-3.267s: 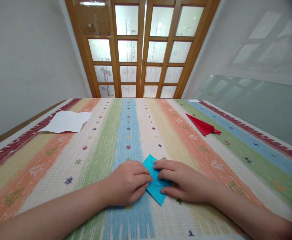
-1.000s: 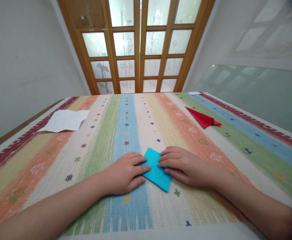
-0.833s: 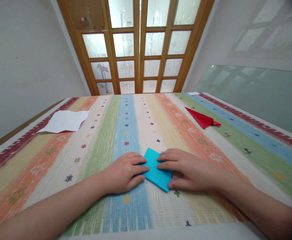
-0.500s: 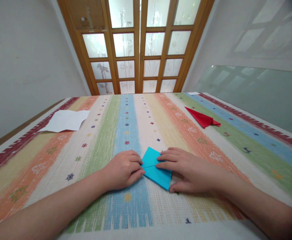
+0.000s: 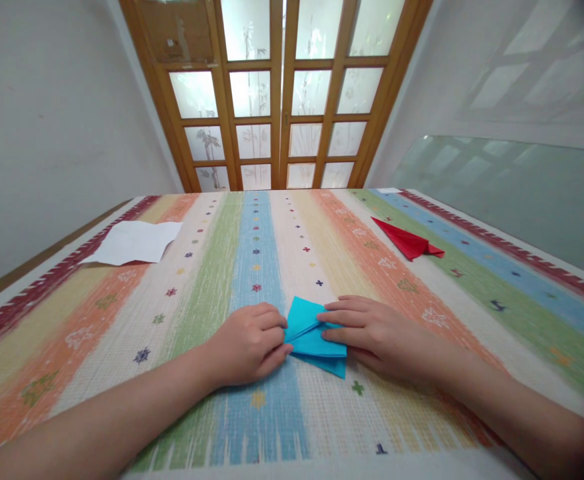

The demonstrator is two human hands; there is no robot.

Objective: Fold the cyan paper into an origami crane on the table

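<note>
A piece of blue folded paper lies on the striped tablecloth between my two hands. At its left corner, my left hand is closed, the thumb and curled fingers pinching the tip. From the right, my right hand holds the paper's near flap, its index and middle fingers on top and the thumb hidden underneath. That flap is lifted and bent toward the middle crease, with a lower layer showing below it. Farther back on the right rests a red folded paper plane, apart from both hands.
A white sheet of paper with slightly raised edges lies at the back left. The striped tablecloth covers the table. A pale glass panel stands along the right side. Wooden doors with glass panes are beyond the far edge.
The blue paper's near flap has been raised and bent inward, exposing a layer beneath. My right thumb has gone under the paper. My left hand stays at the left corner.
</note>
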